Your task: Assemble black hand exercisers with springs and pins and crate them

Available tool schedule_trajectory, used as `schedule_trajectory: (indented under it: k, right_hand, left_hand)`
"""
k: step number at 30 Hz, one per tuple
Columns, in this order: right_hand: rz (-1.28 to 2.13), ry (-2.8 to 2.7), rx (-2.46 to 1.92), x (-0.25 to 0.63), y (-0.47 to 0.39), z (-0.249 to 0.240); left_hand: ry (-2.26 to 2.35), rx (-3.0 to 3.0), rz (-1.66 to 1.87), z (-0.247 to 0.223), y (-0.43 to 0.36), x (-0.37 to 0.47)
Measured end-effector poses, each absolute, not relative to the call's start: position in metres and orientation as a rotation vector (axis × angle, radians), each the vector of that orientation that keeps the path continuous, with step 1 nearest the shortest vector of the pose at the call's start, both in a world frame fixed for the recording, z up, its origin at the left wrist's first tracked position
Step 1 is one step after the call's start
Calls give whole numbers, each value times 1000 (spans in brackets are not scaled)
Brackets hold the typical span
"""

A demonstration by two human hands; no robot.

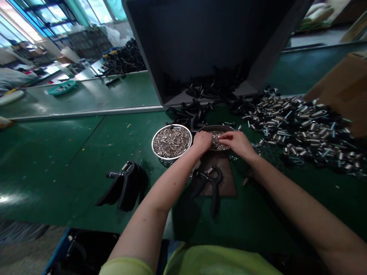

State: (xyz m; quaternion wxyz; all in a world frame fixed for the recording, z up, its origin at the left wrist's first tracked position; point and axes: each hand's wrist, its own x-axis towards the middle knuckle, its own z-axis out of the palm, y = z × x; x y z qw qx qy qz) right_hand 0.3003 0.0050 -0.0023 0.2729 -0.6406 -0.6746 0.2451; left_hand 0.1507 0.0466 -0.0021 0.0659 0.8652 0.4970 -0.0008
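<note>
A dark round bowl (220, 149) holds many small metal parts. My left hand (203, 141) reaches over its left side, with curled fingers turned away from me; anything in them is hidden. At the bowl's right side, my right hand (238, 143) has thumb and fingers drawn together over the parts, but what they hold is too small to make out. Nearer me, a black hand grip exerciser (214, 183) with a metal spring lies partly on a brown pad (228, 182). A white-rimmed bowl (172, 143) full of small metal pins stands left of my left hand.
Several assembled black hand grips (126, 187) stand together on the green table (71, 152) at left. Springs and bolts form a wide pile (309, 130) at right, near a cardboard box (341, 88). A big grey bin (212, 49) with black handles tips toward me behind the bowls.
</note>
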Motion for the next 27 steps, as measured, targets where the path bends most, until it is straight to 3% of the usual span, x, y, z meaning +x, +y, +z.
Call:
schedule_trajectory:
  k: [8,13,18,27]
  right_hand:
    - [1023,-1643,-1552,295,-57,-3]
    - [869,-1862,-1484,285,-72,-19]
    - [770,-2045,-1407,281,-71,-21]
    - [713,-2107,-1414,275,-66,-20]
  left_hand:
    - [1469,2458,169,-2,46,146]
    - [1393,2242,388,11,32,131]
    - [1050,1256,785,4,-5,97]
    - [1086,845,871,-18,-71,55]
